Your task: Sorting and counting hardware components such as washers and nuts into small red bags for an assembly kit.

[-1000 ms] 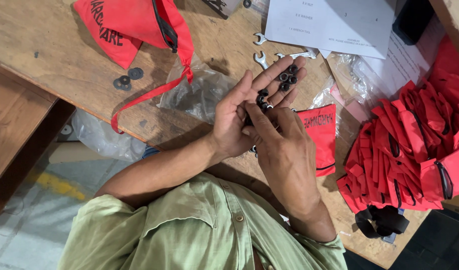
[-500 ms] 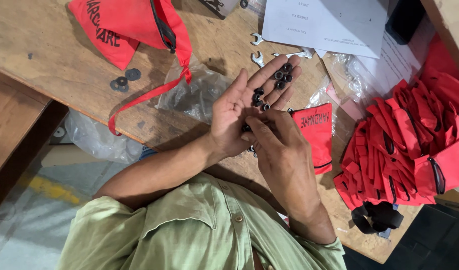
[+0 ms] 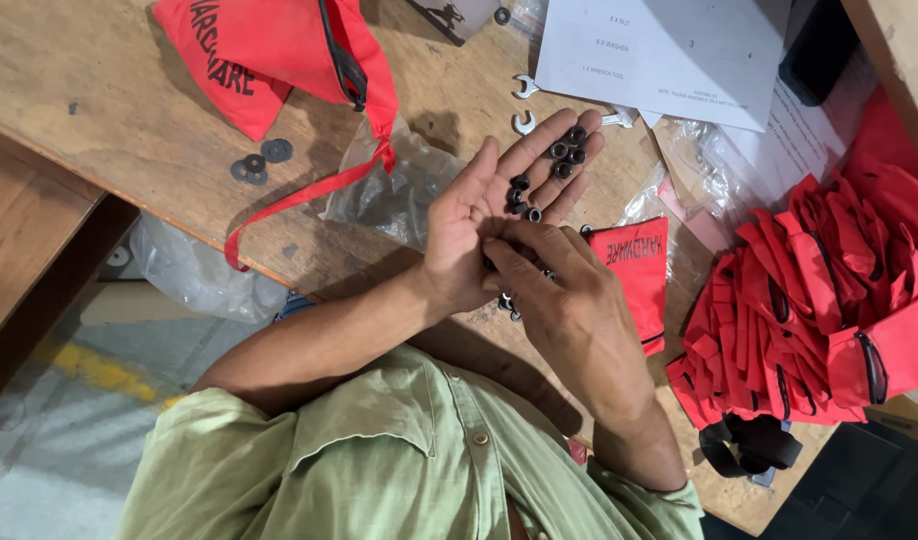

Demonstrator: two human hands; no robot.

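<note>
Resting over a worn wooden table (image 3: 109, 150), hands sort nuts (image 3: 567, 152).

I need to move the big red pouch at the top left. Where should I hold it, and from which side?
Probably pinch the red strap, coming from the near edge of the wooden table. It trails loose and flat from the big red pouch toward that edge, with nothing lying on it.
</note>
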